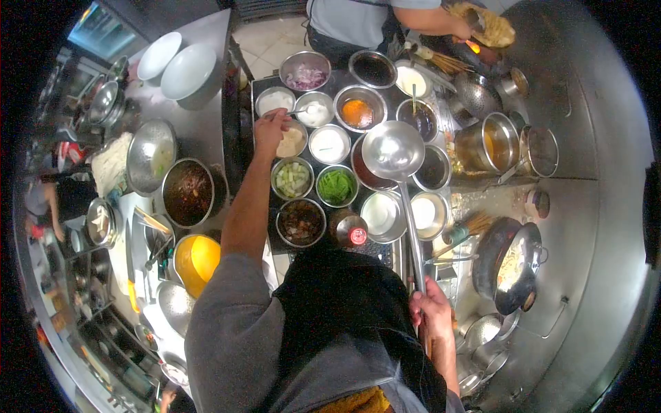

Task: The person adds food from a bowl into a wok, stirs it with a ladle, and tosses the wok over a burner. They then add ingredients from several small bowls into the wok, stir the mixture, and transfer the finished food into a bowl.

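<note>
My left hand [273,129] is closed on the handle of a small spoon [297,111], whose far end lies at a bowl of white powder [315,110]. Below this hand is a bowl of pale beige contents [292,140]. My right hand [432,305] wraps round the long handle of a metal ladle [393,151]. The ladle's round bowl hangs over the group of bowls, partly hiding one with dark red sauce [368,166]. Nearby are bowls of chopped green vegetable [292,178] and green leaves [337,186], and a bottle with a red cap [357,236].
At the top, a co-worker [358,27] holds something over a flame. A wok with food [511,265] sits at the right, below a metal pot [500,141]. White plates [188,71], a dark sauce bowl [188,193] and a yellow container [196,264] stand on the left.
</note>
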A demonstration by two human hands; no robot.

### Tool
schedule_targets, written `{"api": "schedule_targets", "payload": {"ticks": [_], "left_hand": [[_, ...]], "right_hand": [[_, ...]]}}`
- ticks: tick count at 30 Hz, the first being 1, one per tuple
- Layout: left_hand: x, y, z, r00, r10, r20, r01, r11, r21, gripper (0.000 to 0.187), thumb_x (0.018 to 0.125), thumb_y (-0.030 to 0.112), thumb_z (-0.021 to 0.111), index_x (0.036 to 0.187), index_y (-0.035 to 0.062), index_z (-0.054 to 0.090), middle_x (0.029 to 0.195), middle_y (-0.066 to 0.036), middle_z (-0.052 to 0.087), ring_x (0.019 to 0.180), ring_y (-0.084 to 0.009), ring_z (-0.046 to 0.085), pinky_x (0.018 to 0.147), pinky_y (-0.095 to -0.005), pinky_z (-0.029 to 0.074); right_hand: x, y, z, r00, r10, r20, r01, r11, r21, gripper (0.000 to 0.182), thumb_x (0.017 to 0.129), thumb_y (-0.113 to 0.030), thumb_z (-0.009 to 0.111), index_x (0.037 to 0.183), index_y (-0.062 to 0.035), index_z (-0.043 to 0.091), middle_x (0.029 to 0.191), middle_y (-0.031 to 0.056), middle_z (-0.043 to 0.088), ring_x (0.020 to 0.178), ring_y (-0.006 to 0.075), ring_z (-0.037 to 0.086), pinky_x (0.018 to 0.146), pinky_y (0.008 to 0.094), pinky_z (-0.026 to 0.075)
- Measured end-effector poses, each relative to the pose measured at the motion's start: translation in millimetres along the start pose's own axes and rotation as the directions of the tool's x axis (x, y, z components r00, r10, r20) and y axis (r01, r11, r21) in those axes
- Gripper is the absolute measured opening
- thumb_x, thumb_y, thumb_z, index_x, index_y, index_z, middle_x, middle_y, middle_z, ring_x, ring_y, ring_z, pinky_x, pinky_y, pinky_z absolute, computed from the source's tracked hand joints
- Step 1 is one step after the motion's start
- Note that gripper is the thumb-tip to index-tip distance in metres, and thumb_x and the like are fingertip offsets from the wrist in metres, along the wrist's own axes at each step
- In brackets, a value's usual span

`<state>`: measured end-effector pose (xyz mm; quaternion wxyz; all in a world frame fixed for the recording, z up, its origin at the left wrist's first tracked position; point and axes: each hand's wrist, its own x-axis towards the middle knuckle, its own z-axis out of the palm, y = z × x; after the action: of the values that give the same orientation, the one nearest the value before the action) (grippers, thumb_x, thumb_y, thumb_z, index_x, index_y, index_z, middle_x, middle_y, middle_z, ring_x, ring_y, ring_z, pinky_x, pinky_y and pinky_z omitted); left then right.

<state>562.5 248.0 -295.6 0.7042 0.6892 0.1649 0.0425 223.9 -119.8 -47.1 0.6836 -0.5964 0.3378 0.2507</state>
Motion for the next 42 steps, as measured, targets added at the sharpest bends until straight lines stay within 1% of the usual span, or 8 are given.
{"api": "schedule_targets", "payload": {"ticks": [6,15,19,21,24,28,34,42], "left_hand": [[-12.0,16.4,-3.2,0.998,-0.043,-0.047,0.043,0.999,-0.002,0.024,0.093,0.024,0.061,0.102,0.0032,0.069,0.083,-0.007,0.071,0.058,-0.0097,0.060,0.046,-0.0230,0.043],[-106.7,101.5,30.4,0.976,0.182,0.119,-0.182,0.983,-0.011,0.015,0.091,0.009,0.064,0.099,-0.0029,0.068,0.078,-0.002,0.067,0.065,-0.0058,0.056,0.057,-0.0207,0.044],[-76.9,35.8,33.7,0.934,0.354,0.057,-0.358,0.926,0.118,0.017,0.091,0.015,0.063,0.098,-0.0002,0.069,0.077,-0.005,0.069,0.067,-0.0119,0.062,0.062,-0.0259,0.049],[-64.0,0.0,35.5,0.892,0.414,0.183,-0.452,0.807,0.379,0.019,0.090,0.019,0.061,0.098,0.0048,0.070,0.078,-0.009,0.070,0.070,-0.0219,0.067,0.066,-0.0336,0.051],[-68.5,-3.6,42.7,0.901,0.351,0.254,-0.433,0.691,0.579,0.020,0.090,0.023,0.056,0.097,0.0105,0.070,0.080,-0.012,0.070,0.076,-0.0301,0.067,0.070,-0.0400,0.052],[-67.7,-19.7,53.6,0.923,0.294,0.248,-0.384,0.712,0.587,0.021,0.091,0.024,0.053,0.095,0.0115,0.070,0.081,-0.012,0.070,0.077,-0.0321,0.067,0.071,-0.0417,0.052],[-70.8,-21.7,61.7,0.936,0.269,0.229,-0.352,0.740,0.573,0.022,0.091,0.026,0.052,0.095,0.0131,0.070,0.083,-0.012,0.071,0.080,-0.0332,0.067,0.072,-0.0435,0.051],[-48.0,-56.9,58.7,0.991,0.079,0.105,-0.112,0.929,0.354,0.028,0.090,0.028,0.057,0.099,0.0047,0.070,0.082,-0.008,0.074,0.076,-0.0186,0.069,0.071,-0.0317,0.051]], "right_hand": [[9.8,0.5,0.8,1.000,-0.021,0.014,0.022,0.998,-0.059,0.037,0.090,-0.014,0.057,0.125,-0.0022,0.050,0.063,0.0007,0.046,0.045,0.0092,0.041,0.041,0.0217,0.034],[45.4,-15.3,21.3,0.997,0.009,0.078,0.007,0.981,-0.194,0.028,0.091,-0.013,0.056,0.117,-0.0036,0.050,0.067,-0.0019,0.047,0.049,0.0077,0.044,0.043,0.0225,0.038],[56.1,-16.9,21.5,0.988,0.009,0.153,0.016,0.987,-0.158,0.029,0.091,-0.012,0.056,0.118,-0.0030,0.051,0.066,-0.0020,0.047,0.049,0.0076,0.044,0.043,0.0224,0.037],[52.8,-17.4,20.5,0.985,-0.004,0.171,0.027,0.991,-0.132,0.029,0.090,-0.011,0.055,0.118,-0.0025,0.051,0.067,-0.0018,0.047,0.049,0.0078,0.044,0.042,0.0222,0.037],[41.1,-13.3,11.9,0.992,-0.041,0.119,0.053,0.993,-0.107,0.030,0.089,-0.009,0.054,0.118,-0.0012,0.051,0.066,-0.0015,0.047,0.049,0.0079,0.044,0.041,0.0218,0.036],[23.5,-13.2,6.6,0.998,-0.060,0.028,0.063,0.992,-0.109,0.023,0.089,-0.008,0.053,0.110,-0.0009,0.050,0.065,-0.0013,0.047,0.049,0.0080,0.044,0.041,0.0212,0.036],[13.7,5.7,-6.1,0.999,-0.047,0.003,0.047,0.995,-0.094,0.032,0.091,-0.013,0.054,0.121,-0.0018,0.052,0.064,0.0004,0.047,0.045,0.0089,0.042,0.041,0.0216,0.033],[8.5,10.2,-7.3,1.000,-0.030,0.000,0.030,0.996,-0.088,0.025,0.087,-0.010,0.056,0.108,0.0014,0.050,0.065,0.0007,0.050,0.047,0.0101,0.046,0.042,0.0236,0.037]]}}
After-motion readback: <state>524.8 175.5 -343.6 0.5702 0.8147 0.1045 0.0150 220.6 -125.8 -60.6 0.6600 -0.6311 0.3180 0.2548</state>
